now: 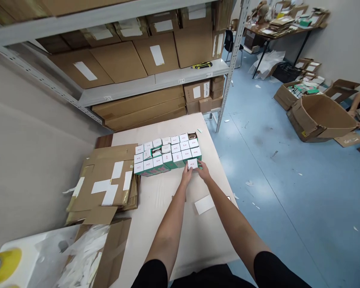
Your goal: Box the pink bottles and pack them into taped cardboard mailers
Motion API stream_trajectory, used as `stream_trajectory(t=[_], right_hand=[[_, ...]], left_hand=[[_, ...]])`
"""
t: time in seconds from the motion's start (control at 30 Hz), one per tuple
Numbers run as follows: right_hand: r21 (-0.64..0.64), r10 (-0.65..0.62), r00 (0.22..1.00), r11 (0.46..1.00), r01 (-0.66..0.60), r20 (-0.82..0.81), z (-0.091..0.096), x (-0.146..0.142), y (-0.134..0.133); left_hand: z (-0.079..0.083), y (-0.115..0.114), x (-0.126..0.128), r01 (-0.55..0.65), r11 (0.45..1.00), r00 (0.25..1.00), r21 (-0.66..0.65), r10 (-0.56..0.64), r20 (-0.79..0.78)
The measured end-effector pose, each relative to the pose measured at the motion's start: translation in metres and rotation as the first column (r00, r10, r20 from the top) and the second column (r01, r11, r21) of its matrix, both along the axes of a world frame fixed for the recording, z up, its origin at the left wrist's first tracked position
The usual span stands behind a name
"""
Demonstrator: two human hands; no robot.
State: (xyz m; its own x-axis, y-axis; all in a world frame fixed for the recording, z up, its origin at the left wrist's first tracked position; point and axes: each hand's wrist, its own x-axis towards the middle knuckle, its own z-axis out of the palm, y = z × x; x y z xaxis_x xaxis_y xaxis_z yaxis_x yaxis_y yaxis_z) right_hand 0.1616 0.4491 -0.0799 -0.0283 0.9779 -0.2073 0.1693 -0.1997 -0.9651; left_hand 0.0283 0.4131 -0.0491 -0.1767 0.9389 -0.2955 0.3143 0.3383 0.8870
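Note:
Between my left hand (186,175) and my right hand (203,171) is a small box with a white top (192,163) and red print. My fingers close on it from both sides, at the near right end of a block of boxes. The block is made of several white-and-green boxes (157,161) standing upright in rows on the table. Two of them show open tops, one at the far right corner (192,136) and one near the middle (156,152). On the table by my right forearm lies a white rectangular piece (204,204).
Flattened cardboard (105,168) is stacked at the table's left. Nearer me stands an open carton (114,248) with white scraps, beside a yellow tape roll (3,264). Beyond the table, a metal shelf (168,80) holds cartons. A person's hands (358,118) are at the far right by a large open carton (321,116).

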Motion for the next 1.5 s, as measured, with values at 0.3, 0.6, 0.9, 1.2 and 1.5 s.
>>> stream_trajectory(t=[0.3, 0.6, 0.9, 1.2, 1.5], right_hand=[[-0.011, 0.022, 0.968, 1.000, -0.026, -0.251, 0.043, 0.002, -0.053], [-0.010, 0.134, 0.952, 0.990, -0.142, -0.276, 0.091, -0.037, -0.127], [-0.043, 0.198, 0.967, 0.977, -0.207, -0.161, 0.096, -0.119, -0.233], [-0.228, 0.220, 0.971, 0.945, -0.235, -0.088, 0.046, -0.167, -0.350], [-0.191, 0.346, 0.936, 0.925, -0.328, 0.069, 0.024, -0.167, -0.384]], left_hand=[[0.018, -0.052, -0.011, -0.237, 0.960, 0.954, 0.151, 0.200, 0.225], [0.040, -0.141, -0.055, -0.372, 0.903, 0.888, 0.213, 0.279, 0.367], [0.033, -0.263, -0.124, -0.481, 0.857, 0.843, 0.187, 0.394, 0.366], [-0.008, -0.380, -0.174, -0.465, 0.884, 0.847, 0.044, 0.429, 0.313], [-0.013, -0.401, -0.201, -0.320, 0.941, 0.883, -0.111, 0.338, 0.325]])
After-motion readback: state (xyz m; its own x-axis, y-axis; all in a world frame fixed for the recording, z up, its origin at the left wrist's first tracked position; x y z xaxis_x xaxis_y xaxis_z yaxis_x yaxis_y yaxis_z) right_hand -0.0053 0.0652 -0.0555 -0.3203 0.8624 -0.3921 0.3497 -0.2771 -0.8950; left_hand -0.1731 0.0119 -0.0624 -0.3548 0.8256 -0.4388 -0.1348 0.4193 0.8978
